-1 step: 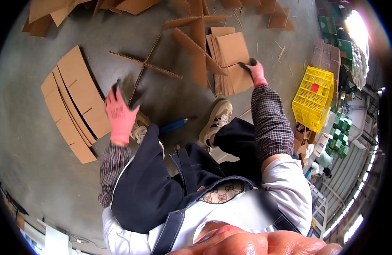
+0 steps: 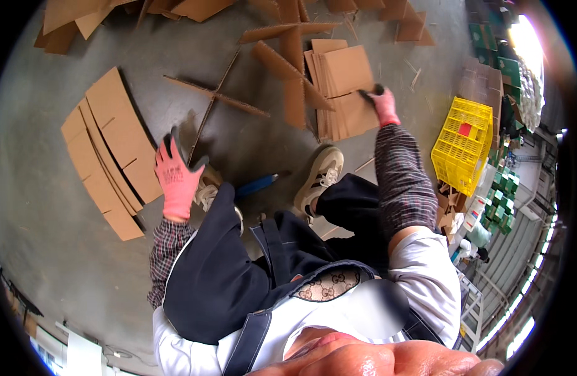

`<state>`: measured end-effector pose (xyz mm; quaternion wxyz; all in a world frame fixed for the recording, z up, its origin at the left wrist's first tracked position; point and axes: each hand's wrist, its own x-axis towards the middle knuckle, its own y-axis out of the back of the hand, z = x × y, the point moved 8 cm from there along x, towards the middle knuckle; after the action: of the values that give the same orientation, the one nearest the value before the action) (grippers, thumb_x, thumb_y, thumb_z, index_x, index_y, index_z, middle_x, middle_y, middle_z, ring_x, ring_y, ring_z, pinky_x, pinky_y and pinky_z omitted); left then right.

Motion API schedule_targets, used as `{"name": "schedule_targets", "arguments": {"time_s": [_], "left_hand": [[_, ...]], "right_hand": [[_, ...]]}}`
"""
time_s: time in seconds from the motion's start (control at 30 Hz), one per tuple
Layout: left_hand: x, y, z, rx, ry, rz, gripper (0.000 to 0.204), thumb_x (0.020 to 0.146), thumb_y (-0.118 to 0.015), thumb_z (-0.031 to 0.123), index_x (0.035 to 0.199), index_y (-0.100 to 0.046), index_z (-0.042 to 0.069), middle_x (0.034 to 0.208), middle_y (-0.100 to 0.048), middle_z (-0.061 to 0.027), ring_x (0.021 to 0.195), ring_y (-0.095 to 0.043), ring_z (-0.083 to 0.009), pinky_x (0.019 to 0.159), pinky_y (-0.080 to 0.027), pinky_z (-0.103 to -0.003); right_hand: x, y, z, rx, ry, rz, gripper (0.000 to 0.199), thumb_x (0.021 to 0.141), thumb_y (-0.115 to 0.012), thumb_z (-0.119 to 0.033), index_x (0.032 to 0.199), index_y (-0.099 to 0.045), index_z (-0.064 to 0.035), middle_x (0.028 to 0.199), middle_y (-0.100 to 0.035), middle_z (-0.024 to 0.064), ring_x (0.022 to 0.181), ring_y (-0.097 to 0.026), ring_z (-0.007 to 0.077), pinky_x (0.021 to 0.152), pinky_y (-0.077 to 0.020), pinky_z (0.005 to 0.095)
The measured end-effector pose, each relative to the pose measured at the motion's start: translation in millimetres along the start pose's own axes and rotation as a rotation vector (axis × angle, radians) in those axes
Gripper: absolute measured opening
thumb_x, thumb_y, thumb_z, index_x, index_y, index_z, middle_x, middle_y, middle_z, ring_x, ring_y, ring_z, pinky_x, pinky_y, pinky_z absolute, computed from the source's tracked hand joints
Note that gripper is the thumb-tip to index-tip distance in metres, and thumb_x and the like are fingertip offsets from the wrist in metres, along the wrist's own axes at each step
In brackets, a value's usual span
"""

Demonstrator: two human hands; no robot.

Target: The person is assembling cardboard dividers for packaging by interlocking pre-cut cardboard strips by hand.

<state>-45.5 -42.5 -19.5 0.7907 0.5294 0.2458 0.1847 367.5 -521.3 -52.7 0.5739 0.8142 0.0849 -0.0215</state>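
My left hand (image 2: 175, 178), in a pink glove, is raised with its fingers spread and holds nothing. It hovers beside a fanned stack of flat brown cardboard sheets (image 2: 107, 150) on the grey floor at the left. My right hand (image 2: 381, 103), in a pink glove with dark fingertips, reaches far forward. Its fingers are closed on the edge of a sheet in a second cardboard stack (image 2: 345, 81). I am crouched, with my shoe (image 2: 319, 175) between the two stacks.
Long cardboard strips (image 2: 216, 97) lie crossed on the concrete between the stacks, with more pieces (image 2: 288, 56) beyond. A blue tool (image 2: 256, 186) lies by my foot. A yellow plastic crate (image 2: 463, 144) and green crates (image 2: 504, 188) stand at the right.
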Motion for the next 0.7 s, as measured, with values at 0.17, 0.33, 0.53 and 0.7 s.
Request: {"name": "schedule_targets", "arguments": {"time_s": [0.17, 0.33, 0.53, 0.7], "left_hand": [[-47.1, -50.8, -62.2, 0.065, 0.124, -0.134, 0.054, 0.077, -0.064, 0.03, 0.124, -0.047, 0.009, 0.12, -0.054, -0.011, 0.11, -0.052, -0.0254, 0.091, -0.042, -0.035], [-14.9, -39.5, -36.8, -0.085, 0.095, -0.167, 0.051, 0.076, -0.063, 0.02, 0.124, -0.046, 0.015, 0.112, -0.055, -0.0114, 0.095, -0.058, -0.0284, 0.078, -0.048, -0.038], [-37.3, -69.3, -41.2, 0.003, -0.156, 0.373, 0.038, 0.081, -0.052, 0.022, 0.118, -0.051, 0.013, 0.115, -0.055, -0.0066, 0.099, -0.056, -0.0238, 0.073, -0.05, -0.036], [-12.2, -43.4, -8.4, -0.112, -0.052, -0.115, 0.051, 0.068, -0.063, 0.01, 0.117, -0.05, 0.012, 0.105, -0.055, -0.0076, 0.092, -0.057, -0.0263, 0.071, -0.049, -0.035]], "right_hand": [[-59.6, 77.0, -211.2, 0.771, 0.157, -0.104, 0.025, 0.083, -0.06, -0.006, 0.107, -0.054, 0.0016, 0.094, -0.062, 0.0087, 0.079, -0.06, 0.0168, 0.071, -0.0497, 0.0266], [-229.9, 22.0, -421.6, 0.034, 0.787, -0.092, 0.042, 0.065, -0.062, 0.002, 0.106, -0.055, -0.0056, 0.103, -0.058, 0.0147, 0.092, -0.059, 0.031, 0.074, -0.0502, 0.0351], [-363.7, -112.9, -442.4, -0.308, 1.177, -0.442, 0.037, 0.075, -0.055, -0.015, 0.111, -0.058, -0.0196, 0.098, -0.052, 0.0065, 0.089, -0.056, 0.0231, 0.067, -0.0504, 0.0347], [-292.1, -179.7, -407.4, -0.522, 0.956, -0.535, 0.053, 0.078, -0.053, -0.01, 0.13, -0.042, -0.0132, 0.095, -0.057, 0.0121, 0.085, -0.059, 0.0253, 0.068, -0.0508, 0.0352]]}}
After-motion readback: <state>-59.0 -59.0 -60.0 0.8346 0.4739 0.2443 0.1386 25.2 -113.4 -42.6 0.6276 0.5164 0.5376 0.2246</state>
